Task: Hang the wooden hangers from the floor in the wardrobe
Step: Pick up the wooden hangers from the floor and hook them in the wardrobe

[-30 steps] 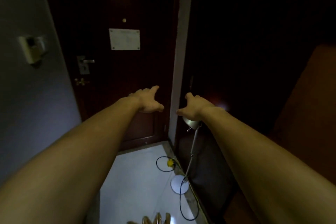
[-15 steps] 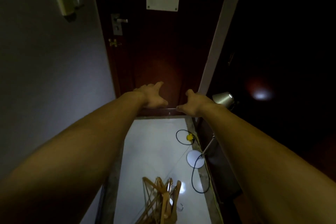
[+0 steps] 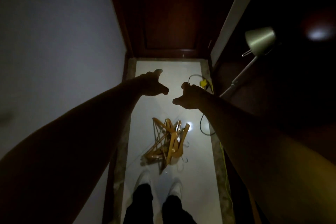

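Pale glossy floor point(image 3: 160, 107): narrow strip. Wooden hangers point(image 3: 168, 143) in tangled heap at mid-strip, metal hooks on heap's right side. White shoes point(image 3: 143, 178) just behind heap, toward viewer. Black cable point(image 3: 201, 127) right of heap; yellow plug point(image 3: 203, 83) beyond heap, right.

A tangled heap of light wooden hangers point(image 3: 166, 142) is lying on the pale floor tiles point(image 3: 196, 178). Their metal hooks are sticking out to the right.

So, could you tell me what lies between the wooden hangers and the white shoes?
Just bare white floor between wooden hangers and white shoes, per the head view.
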`<action>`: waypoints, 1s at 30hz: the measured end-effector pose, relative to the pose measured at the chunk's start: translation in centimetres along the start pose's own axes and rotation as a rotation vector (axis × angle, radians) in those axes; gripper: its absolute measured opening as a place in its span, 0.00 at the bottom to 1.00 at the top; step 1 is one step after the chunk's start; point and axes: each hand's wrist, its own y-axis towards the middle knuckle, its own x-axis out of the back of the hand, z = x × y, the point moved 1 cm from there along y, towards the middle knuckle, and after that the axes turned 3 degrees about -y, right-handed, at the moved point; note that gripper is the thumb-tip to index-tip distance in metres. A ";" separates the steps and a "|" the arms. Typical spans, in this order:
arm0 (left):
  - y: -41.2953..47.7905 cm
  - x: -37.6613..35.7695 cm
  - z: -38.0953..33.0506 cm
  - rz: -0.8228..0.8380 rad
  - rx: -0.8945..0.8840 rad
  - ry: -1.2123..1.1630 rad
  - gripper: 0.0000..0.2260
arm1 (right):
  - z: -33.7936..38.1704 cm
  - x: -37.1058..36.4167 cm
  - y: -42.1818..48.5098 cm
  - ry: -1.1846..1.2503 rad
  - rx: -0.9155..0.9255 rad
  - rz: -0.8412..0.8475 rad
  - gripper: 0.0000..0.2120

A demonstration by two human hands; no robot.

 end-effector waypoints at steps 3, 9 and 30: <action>2.0 -3.2 2.4 0.088 0.041 -0.025 0.43 | -0.4 -3.7 2.3 0.035 -0.041 0.070 0.37; 6.0 -9.9 7.8 0.230 0.145 -0.041 0.43 | -2.7 -10.6 6.3 0.137 -0.074 0.229 0.18; 24.7 -41.2 25.0 0.558 0.258 0.063 0.47 | -18.1 -47.2 25.1 0.282 -0.332 0.436 0.16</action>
